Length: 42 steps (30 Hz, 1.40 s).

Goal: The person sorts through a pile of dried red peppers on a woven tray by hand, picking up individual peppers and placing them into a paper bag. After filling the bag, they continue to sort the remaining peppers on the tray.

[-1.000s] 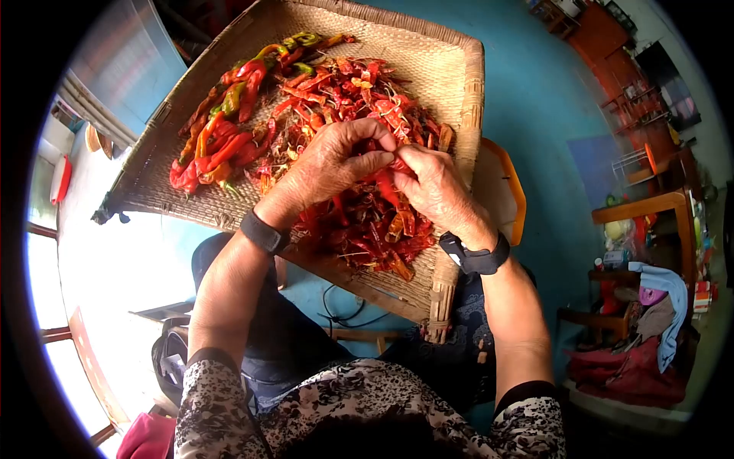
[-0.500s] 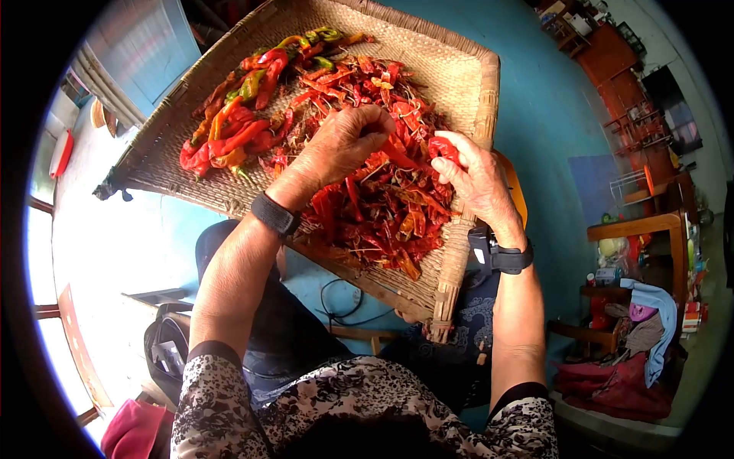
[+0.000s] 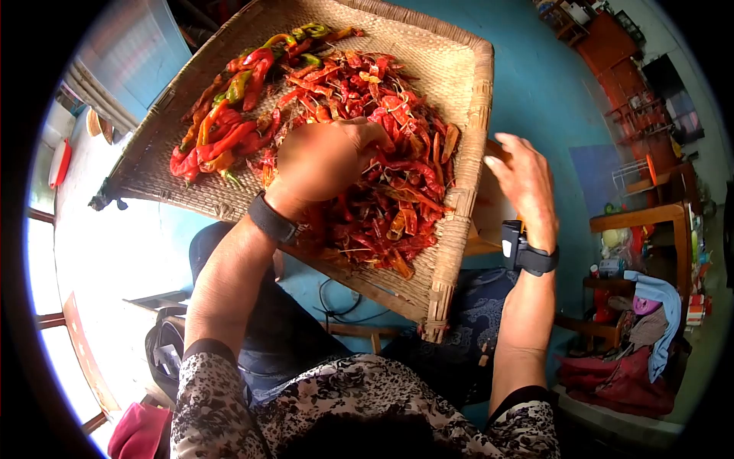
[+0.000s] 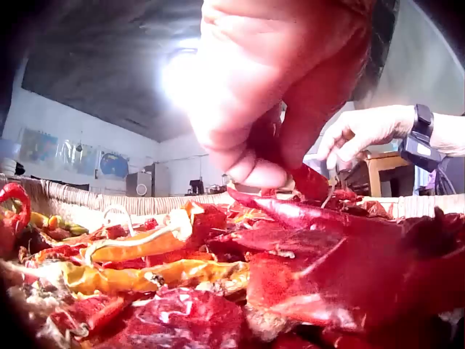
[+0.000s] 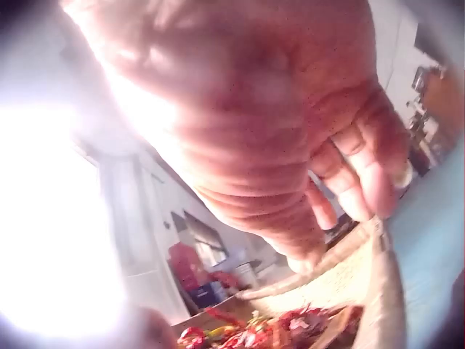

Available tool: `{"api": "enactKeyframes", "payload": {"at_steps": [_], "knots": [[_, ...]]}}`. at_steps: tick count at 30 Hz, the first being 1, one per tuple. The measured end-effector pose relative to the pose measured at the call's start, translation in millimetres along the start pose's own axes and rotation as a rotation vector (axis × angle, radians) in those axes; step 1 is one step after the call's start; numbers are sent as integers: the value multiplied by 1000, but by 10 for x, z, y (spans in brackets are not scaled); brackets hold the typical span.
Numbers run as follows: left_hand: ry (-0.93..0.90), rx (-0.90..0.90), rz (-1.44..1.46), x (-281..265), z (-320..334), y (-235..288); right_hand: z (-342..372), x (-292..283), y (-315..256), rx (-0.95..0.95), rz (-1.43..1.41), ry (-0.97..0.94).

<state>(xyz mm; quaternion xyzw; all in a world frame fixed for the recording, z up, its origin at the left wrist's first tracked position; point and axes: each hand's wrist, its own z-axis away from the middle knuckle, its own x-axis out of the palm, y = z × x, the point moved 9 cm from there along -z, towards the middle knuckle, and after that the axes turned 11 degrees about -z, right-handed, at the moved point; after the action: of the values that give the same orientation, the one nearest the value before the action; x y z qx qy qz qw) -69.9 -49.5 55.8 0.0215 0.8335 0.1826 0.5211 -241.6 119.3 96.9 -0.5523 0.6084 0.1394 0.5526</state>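
Observation:
Dried red peppers (image 3: 397, 191) lie heaped in a woven basket (image 3: 478, 99). My left hand (image 3: 325, 157) is low over the heap; the left wrist view shows its curled fingers (image 4: 254, 169) pinching a red pepper (image 4: 311, 183) just above the others. Past the basket's right edge, my right hand (image 3: 524, 180) hangs in the air with its fingers loosely extended. No pepper shows in that hand in the right wrist view, where the basket rim (image 5: 385, 291) is below it.
Fresher red, orange and green peppers (image 3: 222, 138) lie on the basket's left side. A pale surface with an orange edge (image 3: 485, 246) shows beneath the right hand. The basket's near corner (image 3: 434, 325) is over the person's lap. A wooden chair with cloths (image 3: 650, 329) stands far right.
The right hand has moved right, off the basket, and the red pepper it held is no longer visible. The left hand has stayed over the heap, dipping lower.

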Motion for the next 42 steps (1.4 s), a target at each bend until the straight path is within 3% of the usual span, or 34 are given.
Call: {"api": "enactKeyframes", "payload": {"at_steps": [3, 4, 6, 10, 12, 14, 17, 18, 21, 23, 24, 26, 27, 29, 31, 33, 36, 39, 41, 42], "knots": [[-25, 44, 223, 56, -66, 37, 18, 407, -542, -129, -377, -167], [-62, -30, 331, 62, -76, 22, 55, 482, -795, -289, -375, -169], [-136, -121, 509, 139, -75, -30, 55, 745, -887, -323, -406, -211], [-114, -114, 686, 60, -47, -49, 5, 777, -1012, -344, -414, -152], [-23, -145, 567, -80, -32, -188, -28, 694, -1019, -330, -437, -69], [-9, -133, 392, -225, -14, -294, -70, 606, -845, -193, -462, -23], [-157, 176, 161, -242, 101, -199, -123, 395, -471, 2, -653, 56], [-183, 188, 138, -181, 160, -222, -126, 307, -311, 70, -662, 59], [-213, 126, 19, -74, 278, -184, -87, 47, 190, 101, -448, 61], [-165, 155, -281, 74, 304, -226, -33, -17, 481, 229, -2, -85], [-127, 185, -302, 71, 296, -226, 14, -19, 483, 222, -1, -85], [-132, 175, -221, 16, 235, -261, 117, 29, 511, 285, 350, -173], [-144, 171, -137, -4, 202, -257, 84, 37, 329, 74, 249, -48], [-68, 164, -136, -134, 138, -155, 7, 228, 69, -46, -160, -33], [-4, 160, -136, -183, 85, -52, 38, 530, -415, 36, -383, -207], [20, 108, -85, -152, 34, -22, 70, 809, -788, -74, -476, -252], [49, 123, -18, -141, -28, 44, 39, 959, -1089, -243, -357, -271], [89, 109, 6, -262, -5, 20, -37, 992, -1006, -181, -406, -213], [161, 8, -55, -421, 65, -145, -95, 814, -893, -105, -460, -125], [10, -53, -148, -373, 89, -292, -107, 688, -795, -93, -405, -72]]}}
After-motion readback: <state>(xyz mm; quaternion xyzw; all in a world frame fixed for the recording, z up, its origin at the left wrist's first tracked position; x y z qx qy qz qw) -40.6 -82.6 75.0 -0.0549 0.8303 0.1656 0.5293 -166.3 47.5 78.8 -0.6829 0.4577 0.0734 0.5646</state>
